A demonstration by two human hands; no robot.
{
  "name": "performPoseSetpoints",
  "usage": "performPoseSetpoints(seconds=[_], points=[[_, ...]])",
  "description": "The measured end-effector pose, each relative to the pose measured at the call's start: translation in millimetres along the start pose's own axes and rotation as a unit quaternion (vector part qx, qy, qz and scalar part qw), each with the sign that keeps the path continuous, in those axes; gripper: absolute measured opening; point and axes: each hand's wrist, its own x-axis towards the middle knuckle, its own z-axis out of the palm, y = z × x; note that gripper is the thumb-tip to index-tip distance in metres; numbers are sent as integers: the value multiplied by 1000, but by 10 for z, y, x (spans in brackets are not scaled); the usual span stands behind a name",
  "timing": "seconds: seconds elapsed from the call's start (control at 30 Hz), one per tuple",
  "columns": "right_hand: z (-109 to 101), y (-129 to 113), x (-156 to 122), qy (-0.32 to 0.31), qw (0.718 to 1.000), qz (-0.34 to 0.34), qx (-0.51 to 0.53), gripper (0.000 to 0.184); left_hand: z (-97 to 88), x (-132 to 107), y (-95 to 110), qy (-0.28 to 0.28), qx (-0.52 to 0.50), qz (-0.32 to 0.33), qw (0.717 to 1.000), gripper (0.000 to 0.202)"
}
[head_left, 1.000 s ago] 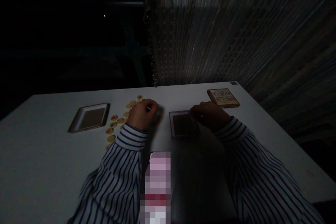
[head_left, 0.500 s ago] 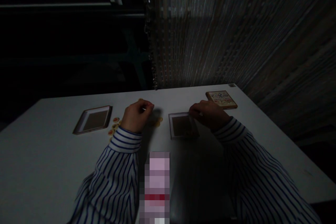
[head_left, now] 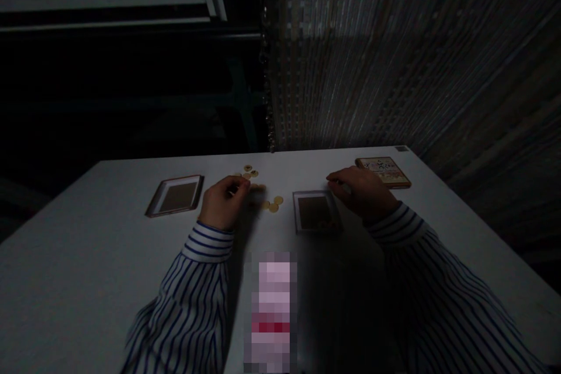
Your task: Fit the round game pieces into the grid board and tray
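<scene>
My left hand point(head_left: 224, 201) is over the table, its thumb and forefinger pinched together. Whatever lies between those fingertips is too dark to make out. Small round yellowish discs, some with dark marks, lie behind the hand point(head_left: 248, 168) and to its right point(head_left: 274, 207). My right hand point(head_left: 363, 191) hovers by the far right corner of a shallow clear-rimmed tray point(head_left: 296, 216), fingers bent and thumb apparently apart from them. In the tray's near right corner a few discs point(head_left: 326, 224) show faintly.
Left of my left hand stands a second shallow tray point(head_left: 151, 209) on the white table point(head_left: 87, 257). A flat printed box point(head_left: 388, 173) lies behind my right hand. A strand curtain point(head_left: 350, 70) hangs beyond the far edge. A blurred pinkish patch covers the near middle.
The view has shifted, so the table sits further right. My left hand has moved left relative to the table, uncovering discs behind it and covering those beside the left tray. My right hand stays near its tray.
</scene>
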Motion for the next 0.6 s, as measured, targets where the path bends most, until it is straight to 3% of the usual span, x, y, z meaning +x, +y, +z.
performPoseSetpoints(seconds=[0.27,0.47,0.6], points=[[29,-122,102,9,1000,-11,5,25,92,-131,-162,-44,37,7,998,27],[23,-253,248,-6,1000,-7,22,26,177,-122,-254,-40,67,67,995,20],[81,-341,366,-9,999,-20,39,26,273,-121,-346,-77,63,128,987,25]])
